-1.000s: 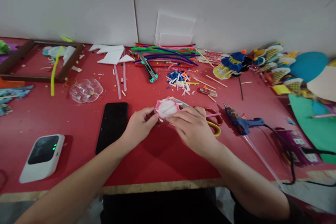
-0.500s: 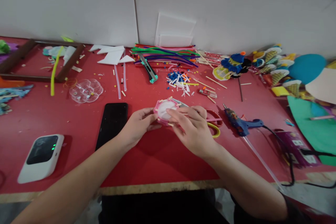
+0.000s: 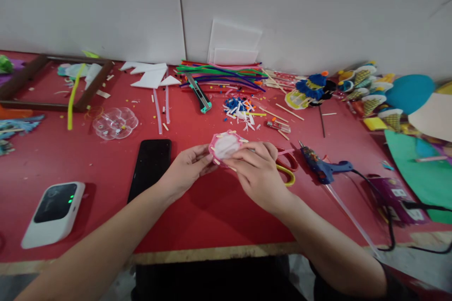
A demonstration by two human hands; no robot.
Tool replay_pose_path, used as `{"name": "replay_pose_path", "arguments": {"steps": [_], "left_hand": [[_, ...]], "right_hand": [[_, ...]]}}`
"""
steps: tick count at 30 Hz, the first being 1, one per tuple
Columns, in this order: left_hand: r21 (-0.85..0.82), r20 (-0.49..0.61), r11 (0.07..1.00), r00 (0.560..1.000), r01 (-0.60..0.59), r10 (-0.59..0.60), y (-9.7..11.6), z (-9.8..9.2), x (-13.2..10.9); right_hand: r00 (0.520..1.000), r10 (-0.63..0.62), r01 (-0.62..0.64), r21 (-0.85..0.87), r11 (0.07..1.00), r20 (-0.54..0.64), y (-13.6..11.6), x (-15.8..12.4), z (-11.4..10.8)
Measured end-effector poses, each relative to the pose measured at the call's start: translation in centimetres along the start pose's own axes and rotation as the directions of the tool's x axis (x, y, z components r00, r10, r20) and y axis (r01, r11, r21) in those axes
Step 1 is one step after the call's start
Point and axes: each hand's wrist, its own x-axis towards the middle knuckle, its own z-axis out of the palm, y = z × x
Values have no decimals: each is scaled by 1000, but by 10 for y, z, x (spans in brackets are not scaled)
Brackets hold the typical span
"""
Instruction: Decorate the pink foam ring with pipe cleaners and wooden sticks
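Observation:
A small round craft piece [image 3: 226,145], white in the middle with a pink rim and short pale sticks around its edge, is held above the red table. My left hand [image 3: 189,165] pinches its left side between thumb and fingers. On its right side, my right hand [image 3: 259,169] is closed, with fingertips at the rim and the lower edge. A pink strip [image 3: 285,152] shows beyond the right hand; whether the hand holds it is hidden. Scissors with red and yellow handles [image 3: 290,176] lie beneath and beside that hand.
A black phone [image 3: 150,169] lies left of my hands, a white device [image 3: 52,214] farther left. At right rests a blue glue gun [image 3: 323,167] with its cable. Behind are a utility knife [image 3: 199,94], cut bits [image 3: 242,110] and pipe cleaners [image 3: 222,73].
The craft piece has tilted and shifted slightly right. My right fingers have moved off its white middle towards its right edge, uncovering more of it. The left hand keeps its grip.

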Motion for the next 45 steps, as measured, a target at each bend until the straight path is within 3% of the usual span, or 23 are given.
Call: {"name": "replay_pose_path", "arguments": {"steps": [9,16,24,30,36,45], "left_hand": [[9,-43,1000,999,-8,8,1,4,-4],[-72,-77,997,997,7,-12,-1,5,-5],[-191,-53,982,998,11,-22,3,6,-8],[17,25,997,997,-78,77,-3,4,-7],[153,84,984,994,-88,76,-1,6,-9],[207,40,974,995,-96,90,0,10,-10]], "right_hand": [[1000,-20,19,-44,999,-23,-5,1,-4],[1000,17,-17,29,999,5,-6,2,-7],[995,67,-57,120,991,-79,-4,4,0],[987,88,-69,138,988,-133,-8,3,2],[978,110,-92,109,990,-175,-10,2,2],[972,121,-109,72,991,-201,-12,2,3]]}}
